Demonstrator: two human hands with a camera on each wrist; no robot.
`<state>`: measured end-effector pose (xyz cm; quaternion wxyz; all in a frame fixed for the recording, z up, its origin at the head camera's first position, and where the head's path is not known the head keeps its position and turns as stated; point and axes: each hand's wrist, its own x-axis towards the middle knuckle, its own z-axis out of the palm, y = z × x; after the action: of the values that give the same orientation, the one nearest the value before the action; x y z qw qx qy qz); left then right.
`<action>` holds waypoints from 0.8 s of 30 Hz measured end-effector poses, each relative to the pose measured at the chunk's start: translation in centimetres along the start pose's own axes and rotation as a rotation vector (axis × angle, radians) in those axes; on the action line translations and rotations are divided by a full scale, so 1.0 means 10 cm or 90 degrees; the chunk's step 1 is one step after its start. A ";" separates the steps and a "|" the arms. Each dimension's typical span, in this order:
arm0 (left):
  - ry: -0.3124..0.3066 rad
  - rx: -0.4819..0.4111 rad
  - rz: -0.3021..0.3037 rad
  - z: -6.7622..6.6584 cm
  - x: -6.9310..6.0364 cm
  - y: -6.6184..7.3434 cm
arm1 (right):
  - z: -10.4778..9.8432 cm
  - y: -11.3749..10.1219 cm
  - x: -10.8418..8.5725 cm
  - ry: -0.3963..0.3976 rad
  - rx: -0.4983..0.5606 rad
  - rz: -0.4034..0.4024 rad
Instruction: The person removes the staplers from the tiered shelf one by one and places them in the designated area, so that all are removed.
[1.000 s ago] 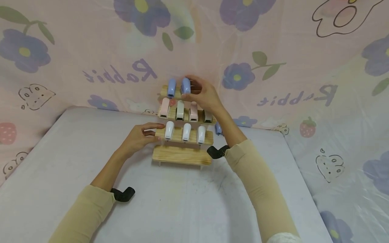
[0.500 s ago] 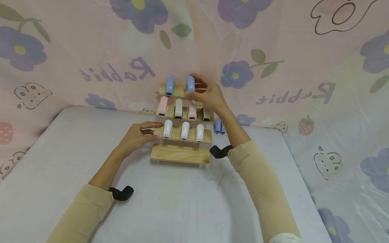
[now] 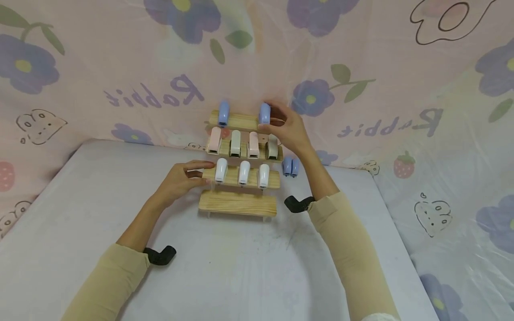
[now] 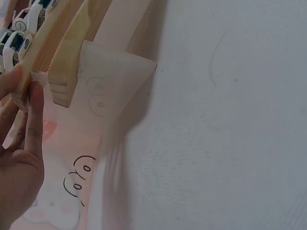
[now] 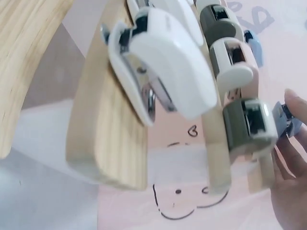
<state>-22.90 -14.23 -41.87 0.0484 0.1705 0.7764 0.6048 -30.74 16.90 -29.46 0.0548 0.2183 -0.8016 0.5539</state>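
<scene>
A tiered wooden display rack (image 3: 238, 204) holds mini staplers on its upper steps. My right hand (image 3: 292, 130) pinches a blue stapler (image 3: 264, 114) at the right end of the top step. In the right wrist view that blue stapler (image 5: 287, 119) sits between thumb and fingers, partly hidden. Another blue stapler (image 3: 223, 114) stands at the left of the same step. With thumb and fingers, my left hand (image 3: 178, 182) grips the left end of the step bearing white staplers; the left wrist view shows the fingers around the plank's end (image 4: 21, 93).
Below the top step stand pink staplers (image 3: 214, 140), a pale green one (image 3: 235, 143) and a grey-green one (image 3: 272, 147). Three white staplers (image 3: 243, 173) line the step beneath. Two blue staplers (image 3: 287, 166) rest on the table right of the rack. A patterned curtain (image 3: 257, 58) hangs behind.
My right hand has slid the blue stapler rightward along the top step, away from the other blue one. The left hand keeps its hold on the rack.
</scene>
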 end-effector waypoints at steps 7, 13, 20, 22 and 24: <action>-0.005 0.002 -0.001 0.00 -0.01 0.03 | -0.13 0.09 -0.07 0.015 -0.032 -0.009; -0.009 0.003 -0.005 0.00 0.00 0.03 | -0.21 0.10 -0.12 0.023 -0.042 -0.020; -0.008 0.003 -0.004 0.00 0.00 0.01 | -0.29 0.07 -0.21 0.020 -0.036 -0.006; -0.006 0.001 -0.008 -0.01 0.00 0.00 | -0.31 0.07 -0.23 0.024 -0.040 0.001; -0.005 0.001 -0.013 0.00 0.00 0.00 | -0.34 0.08 -0.25 0.028 -0.040 0.005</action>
<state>-22.96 -14.25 -41.84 0.0572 0.1651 0.7782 0.6032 -29.35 20.99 -29.66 0.0774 0.2011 -0.8181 0.5332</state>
